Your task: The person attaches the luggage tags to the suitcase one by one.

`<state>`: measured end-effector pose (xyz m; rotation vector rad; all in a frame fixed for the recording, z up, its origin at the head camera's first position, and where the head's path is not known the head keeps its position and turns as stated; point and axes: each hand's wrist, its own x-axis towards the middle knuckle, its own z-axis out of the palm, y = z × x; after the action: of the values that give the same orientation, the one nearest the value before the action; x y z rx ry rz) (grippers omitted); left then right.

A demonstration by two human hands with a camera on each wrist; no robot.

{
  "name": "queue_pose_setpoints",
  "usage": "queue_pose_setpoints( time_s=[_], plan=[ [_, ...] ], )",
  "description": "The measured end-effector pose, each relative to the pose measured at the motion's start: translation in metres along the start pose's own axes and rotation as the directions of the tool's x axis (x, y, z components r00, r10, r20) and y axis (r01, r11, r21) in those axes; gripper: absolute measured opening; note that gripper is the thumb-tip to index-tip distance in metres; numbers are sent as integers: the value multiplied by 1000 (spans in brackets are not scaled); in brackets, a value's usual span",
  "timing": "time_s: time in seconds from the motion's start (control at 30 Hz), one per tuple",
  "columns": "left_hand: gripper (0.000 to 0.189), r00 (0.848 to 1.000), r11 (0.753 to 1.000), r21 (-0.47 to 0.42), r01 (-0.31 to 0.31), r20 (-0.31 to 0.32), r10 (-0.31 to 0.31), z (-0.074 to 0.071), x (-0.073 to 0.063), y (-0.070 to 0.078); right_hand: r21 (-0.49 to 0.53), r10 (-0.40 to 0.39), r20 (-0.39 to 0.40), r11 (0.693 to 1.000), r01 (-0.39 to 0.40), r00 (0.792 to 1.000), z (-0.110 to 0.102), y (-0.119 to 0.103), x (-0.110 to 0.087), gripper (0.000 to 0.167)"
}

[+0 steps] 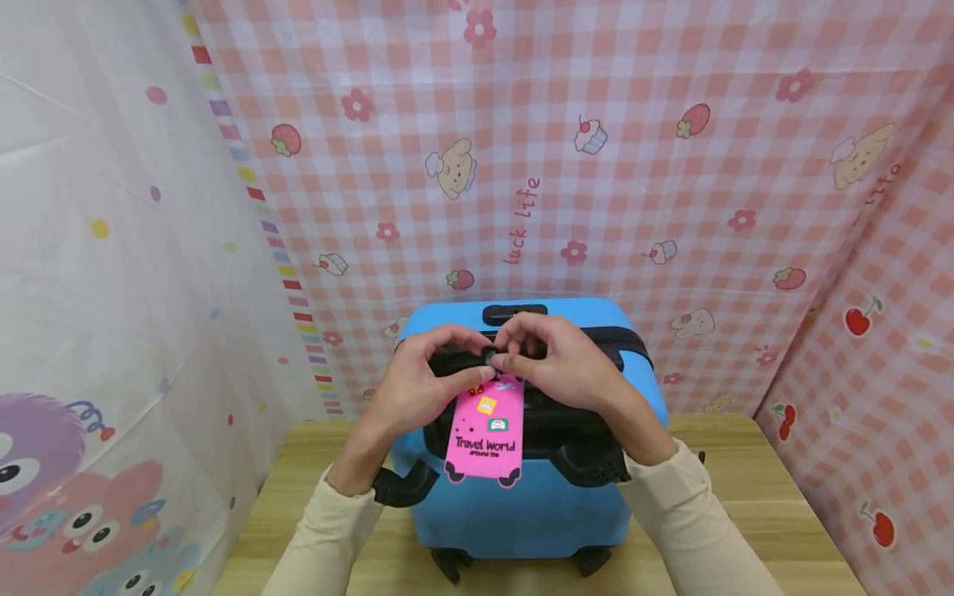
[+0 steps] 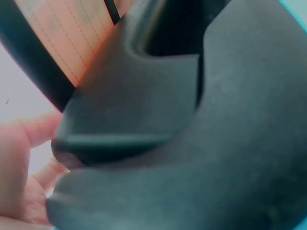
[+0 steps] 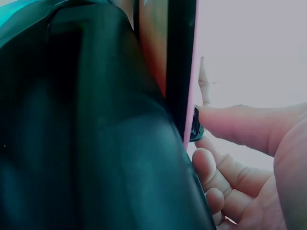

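Note:
A pink luggage tag (image 1: pixel 486 439) printed "Travel World around the" hangs in front of the black handle area (image 1: pixel 555 422) of a blue suitcase (image 1: pixel 522 517). Its short black strap (image 1: pixel 489 354) is at the top, between the fingertips of both hands. The left hand (image 1: pixel 425 377) pinches the strap from the left, thumb below and index finger above. From the right, the right hand (image 1: pixel 562 360) pinches it with thumb and fingers. In the right wrist view, the right thumb (image 3: pixel 244 127) presses a small black strap end (image 3: pixel 196 125) beside the tag's pink edge (image 3: pixel 192 72). The left wrist view shows mostly black handle housing (image 2: pixel 134 105).
The suitcase stands on a wood-grain table (image 1: pixel 316 480), its black wheels (image 1: pixel 592 560) toward me. A black lock (image 1: pixel 514 314) sits on its far top edge. Pink checked cloth (image 1: pixel 522 165) hangs close behind, with a white patterned curtain (image 1: pixel 149 290) at the left.

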<state>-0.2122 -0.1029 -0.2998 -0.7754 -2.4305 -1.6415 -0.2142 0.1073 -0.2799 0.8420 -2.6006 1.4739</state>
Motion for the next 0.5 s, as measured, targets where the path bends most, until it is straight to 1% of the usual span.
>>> queue_pose_setpoints(
  time_s=[0.13,0.3,0.5],
  plan=[
    [25,1000,1000,-13,-1,1,1,0,0,0,-9,-8,5,1000,8,1000,0,0,-1,11],
    [25,1000,1000,-31,-3,10,3,0,0,-1,-1,11,8,1000,-11,1000,-1,0,-2,13],
    [25,1000,1000,-26,7,13,-7,0,0,-1,15,12,13,1000,-12,1000,-1,0,-1,16]
  ],
)
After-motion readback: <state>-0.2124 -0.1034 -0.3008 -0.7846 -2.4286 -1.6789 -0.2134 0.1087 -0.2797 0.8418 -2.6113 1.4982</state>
